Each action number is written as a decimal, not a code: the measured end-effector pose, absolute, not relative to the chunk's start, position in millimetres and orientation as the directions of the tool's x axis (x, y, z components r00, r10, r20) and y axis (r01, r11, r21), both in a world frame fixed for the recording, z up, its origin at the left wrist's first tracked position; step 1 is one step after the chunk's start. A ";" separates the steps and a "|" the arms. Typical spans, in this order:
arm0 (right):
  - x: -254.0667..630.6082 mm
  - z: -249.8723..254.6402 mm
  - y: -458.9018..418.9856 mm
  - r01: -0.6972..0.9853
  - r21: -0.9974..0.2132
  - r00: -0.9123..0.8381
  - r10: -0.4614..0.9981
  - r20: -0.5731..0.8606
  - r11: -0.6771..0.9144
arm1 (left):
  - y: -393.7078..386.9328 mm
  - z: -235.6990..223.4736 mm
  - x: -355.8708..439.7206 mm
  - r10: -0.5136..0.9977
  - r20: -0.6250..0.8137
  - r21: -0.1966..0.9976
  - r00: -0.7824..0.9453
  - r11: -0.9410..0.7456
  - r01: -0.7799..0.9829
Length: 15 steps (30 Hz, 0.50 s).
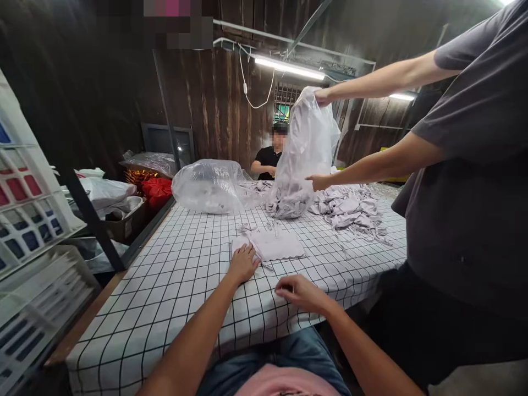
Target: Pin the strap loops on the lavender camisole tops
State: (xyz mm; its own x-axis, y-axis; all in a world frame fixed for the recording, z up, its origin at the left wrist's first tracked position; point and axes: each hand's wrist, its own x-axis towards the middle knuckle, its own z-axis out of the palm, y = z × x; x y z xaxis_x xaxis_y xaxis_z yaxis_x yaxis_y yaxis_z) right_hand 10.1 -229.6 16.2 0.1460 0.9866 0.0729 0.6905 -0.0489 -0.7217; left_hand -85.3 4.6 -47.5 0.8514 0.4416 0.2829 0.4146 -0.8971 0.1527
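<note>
My left hand (244, 263) lies with its fingers stretched out on the left part of a pale lilac fabric pouch (278, 245), which is flat on the table and has a wavy lower edge. Thin strings trail from the pouch. Slightly above the table's near edge, my right hand (303, 292) is loosely curved, a gap showing between thumb and forefinger. Nothing is visible in it, and it is apart from the pouch. Beyond lies a heap of similar pale fabric pieces (350, 206).
A co-worker (462, 209) at the right holds up a large clear plastic bag (307, 143) with pale pieces inside. Another plastic bag (208, 184) rests on the checked tablecloth (173, 297). Across the table is another person (266, 159). Metal posts and a white rack (31, 203) border the left.
</note>
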 end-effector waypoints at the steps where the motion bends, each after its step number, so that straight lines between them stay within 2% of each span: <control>1: 18.9 23.8 -223.7 0.670 -0.740 0.182 0.980 0.085 -0.060 | 4.4 -46.8 -85.2 0.444 0.279 0.164 0.852 -0.896 0.413; 4: 48.1 41.5 -194.3 0.536 -0.823 0.343 0.939 0.008 -0.189 | 2.4 -45.0 -85.6 0.452 0.271 0.206 0.850 -0.890 0.408; 6: 65.0 43.5 -168.5 0.459 -0.848 0.382 0.921 -0.080 -0.264 | 0.3 -44.1 -86.3 0.461 0.265 0.245 0.847 -0.882 0.403; 10: 82.7 26.5 -119.9 0.357 -0.866 0.285 0.924 -0.255 -0.349 | 0.2 -39.2 -87.6 0.486 0.230 0.370 0.844 -0.845 0.386; 15: 91.1 12.6 -87.0 0.221 -0.883 0.125 0.910 -0.394 -0.413 | 16.7 -18.4 -81.5 0.553 0.154 0.636 0.819 -0.690 0.346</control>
